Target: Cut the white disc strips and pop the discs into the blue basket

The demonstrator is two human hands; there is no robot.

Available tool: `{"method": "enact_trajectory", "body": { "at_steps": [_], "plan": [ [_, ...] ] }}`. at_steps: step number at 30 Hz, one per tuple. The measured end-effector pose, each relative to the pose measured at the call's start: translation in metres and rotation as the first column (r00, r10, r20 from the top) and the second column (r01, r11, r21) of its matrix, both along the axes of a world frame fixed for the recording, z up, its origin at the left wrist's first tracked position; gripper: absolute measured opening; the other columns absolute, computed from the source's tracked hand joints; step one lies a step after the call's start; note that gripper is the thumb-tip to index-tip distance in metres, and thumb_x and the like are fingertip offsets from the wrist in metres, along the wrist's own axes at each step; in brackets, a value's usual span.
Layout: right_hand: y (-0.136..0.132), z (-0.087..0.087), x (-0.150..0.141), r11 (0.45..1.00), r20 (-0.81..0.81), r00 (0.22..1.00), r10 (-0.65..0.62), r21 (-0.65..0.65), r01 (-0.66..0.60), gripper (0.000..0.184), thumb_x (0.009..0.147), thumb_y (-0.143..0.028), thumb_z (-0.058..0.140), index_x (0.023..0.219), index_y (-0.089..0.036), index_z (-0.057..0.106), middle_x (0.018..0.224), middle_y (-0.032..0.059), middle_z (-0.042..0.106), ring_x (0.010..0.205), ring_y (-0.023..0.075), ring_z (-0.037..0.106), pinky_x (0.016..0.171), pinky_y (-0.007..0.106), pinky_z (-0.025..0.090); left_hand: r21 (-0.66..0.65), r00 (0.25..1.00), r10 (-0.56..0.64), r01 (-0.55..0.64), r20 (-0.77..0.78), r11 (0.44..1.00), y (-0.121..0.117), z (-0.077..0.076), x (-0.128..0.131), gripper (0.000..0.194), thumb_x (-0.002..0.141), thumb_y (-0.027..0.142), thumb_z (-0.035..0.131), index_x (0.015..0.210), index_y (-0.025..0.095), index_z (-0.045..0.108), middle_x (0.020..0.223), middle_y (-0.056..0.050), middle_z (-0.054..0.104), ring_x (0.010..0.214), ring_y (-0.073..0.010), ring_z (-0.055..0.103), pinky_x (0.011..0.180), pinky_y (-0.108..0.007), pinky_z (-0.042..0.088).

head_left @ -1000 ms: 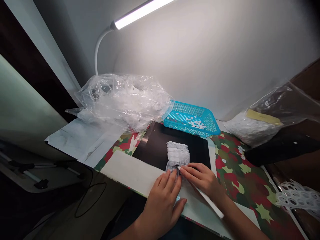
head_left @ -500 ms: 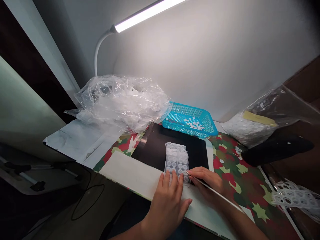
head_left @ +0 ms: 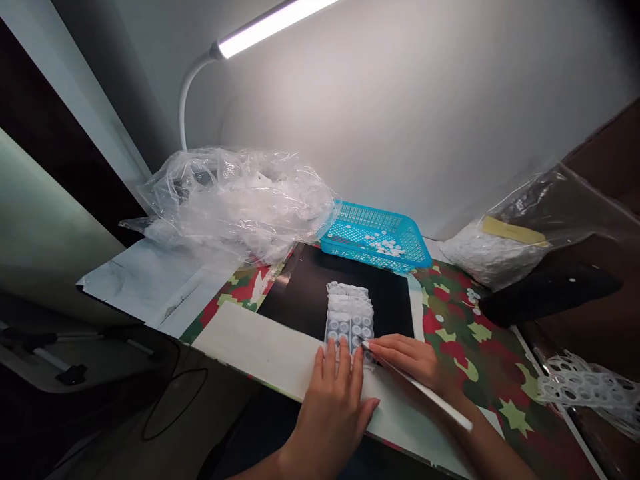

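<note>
A translucent white sheet of small round plastic pieces (head_left: 350, 308) lies in rows on a black board (head_left: 305, 283). Fingers spread, my left hand (head_left: 334, 407) rests flat on the near end of this sheet and holds nothing. My right hand (head_left: 407, 357) pinches a slim white pen-like tool (head_left: 440, 402), its exact kind unclear. The tool slants from the lower right, with its narrow tip at the round pieces just right of my left fingertips. My fingers cover the nearest rows.
Behind the board stands a blue basket (head_left: 375, 257) with loose white discs. Clear plastic bags sit at left (head_left: 235, 207) and right (head_left: 490, 257). A perforated white strip (head_left: 585, 387) lies at the right edge, near a dark object (head_left: 550, 293). A lamp (head_left: 275, 27) shines above.
The whole view has shifted slightly. The tool's tip has moved a little left across the round pieces, and its shaft has turned to show a broader side. My left hand stays on the sheet.
</note>
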State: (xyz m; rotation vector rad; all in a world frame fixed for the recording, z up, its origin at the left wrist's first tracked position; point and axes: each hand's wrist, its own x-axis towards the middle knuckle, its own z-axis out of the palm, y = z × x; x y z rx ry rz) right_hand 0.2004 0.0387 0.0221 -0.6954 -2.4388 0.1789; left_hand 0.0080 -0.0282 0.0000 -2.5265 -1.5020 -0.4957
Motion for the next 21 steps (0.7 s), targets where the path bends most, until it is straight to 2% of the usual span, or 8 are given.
{"method": "enact_trajectory", "body": {
  "at_steps": [4, 6, 9, 12, 14, 17, 21],
  "plan": [
    [0.001, 0.001, -0.002, 0.984, 0.102, 0.995, -0.013, 0.176, -0.005, 0.031, 0.092, -0.011, 0.044, 0.117, -0.019, 0.060, 0.098, 0.0076, 0.073, 0.085, 0.0185, 0.069, 0.067, 0.028, 0.058, 0.023, 1.000, 0.007, -0.007, -0.003, 1.000, 0.001, -0.001, 0.001, 0.053, 0.093, 0.047, 0.036, 0.130, 0.012, 0.051, 0.130, -0.018, 0.053, 0.117, -0.0341, 0.052, 0.092, -0.045, 0.045],
    [0.001, 0.002, -0.005, 0.968, 0.117, 0.990, -0.072, 0.249, 0.041, 0.031, 0.092, -0.010, 0.044, 0.115, -0.019, 0.061, 0.098, 0.0071, 0.073, 0.083, 0.0196, 0.069, 0.065, 0.030, 0.057, 0.028, 1.000, 0.010, -0.010, -0.005, 1.000, 0.001, -0.001, 0.001, 0.053, 0.093, 0.047, 0.037, 0.129, 0.012, 0.052, 0.129, -0.018, 0.054, 0.116, -0.0340, 0.052, 0.092, -0.045, 0.045],
    [0.002, 0.002, -0.010, 0.951, 0.107, 0.981, -0.163, 0.283, 0.127, 0.030, 0.091, -0.011, 0.046, 0.115, -0.021, 0.061, 0.100, 0.0069, 0.072, 0.085, 0.0206, 0.069, 0.069, 0.032, 0.056, 0.026, 1.000, 0.018, -0.017, -0.006, 0.999, 0.002, -0.002, 0.002, 0.053, 0.092, 0.047, 0.039, 0.128, 0.011, 0.053, 0.128, -0.019, 0.054, 0.116, -0.0343, 0.053, 0.093, -0.046, 0.044],
    [0.002, 0.000, -0.011, 0.967, 0.044, 0.986, -0.158, 0.207, 0.146, 0.028, 0.089, -0.011, 0.051, 0.112, -0.021, 0.062, 0.097, 0.0063, 0.073, 0.085, 0.0202, 0.068, 0.072, 0.032, 0.055, 0.024, 1.000, 0.021, -0.021, -0.003, 0.999, 0.003, -0.002, 0.003, 0.052, 0.092, 0.046, 0.039, 0.128, 0.011, 0.053, 0.128, -0.019, 0.055, 0.115, -0.0345, 0.053, 0.092, -0.046, 0.044],
    [0.000, -0.002, -0.007, 0.987, -0.054, 0.987, -0.153, 0.050, 0.156, 0.022, 0.087, -0.012, 0.054, 0.104, -0.020, 0.063, 0.090, 0.0053, 0.073, 0.080, 0.0186, 0.068, 0.071, 0.030, 0.055, 0.020, 1.000, 0.018, -0.018, -0.002, 1.000, 0.003, -0.001, 0.004, 0.053, 0.092, 0.047, 0.039, 0.127, 0.011, 0.054, 0.126, -0.019, 0.056, 0.114, -0.0351, 0.054, 0.091, -0.047, 0.045],
    [-0.005, -0.005, 0.004, 0.960, -0.174, 0.955, -0.240, -0.187, 0.208, 0.013, 0.086, -0.015, 0.056, 0.096, -0.020, 0.064, 0.083, 0.0044, 0.072, 0.073, 0.0166, 0.068, 0.065, 0.025, 0.055, -0.003, 0.999, 0.040, -0.040, -0.003, 0.999, 0.003, 0.000, 0.009, 0.059, 0.090, 0.051, 0.041, 0.131, 0.011, 0.049, 0.124, -0.021, 0.057, 0.114, -0.0372, 0.053, 0.089, -0.049, 0.045],
    [-0.009, -0.005, 0.016, 0.939, -0.215, 0.921, -0.324, -0.195, 0.285, 0.011, 0.085, -0.017, 0.057, 0.092, -0.020, 0.066, 0.081, 0.0044, 0.072, 0.071, 0.0175, 0.069, 0.063, 0.024, 0.056, -0.024, 0.996, 0.081, -0.082, -0.036, 0.996, 0.004, -0.002, 0.018, 0.067, 0.087, 0.056, 0.043, 0.138, 0.013, 0.040, 0.123, -0.022, 0.056, 0.115, -0.0400, 0.051, 0.090, -0.054, 0.042]
  ]
}}
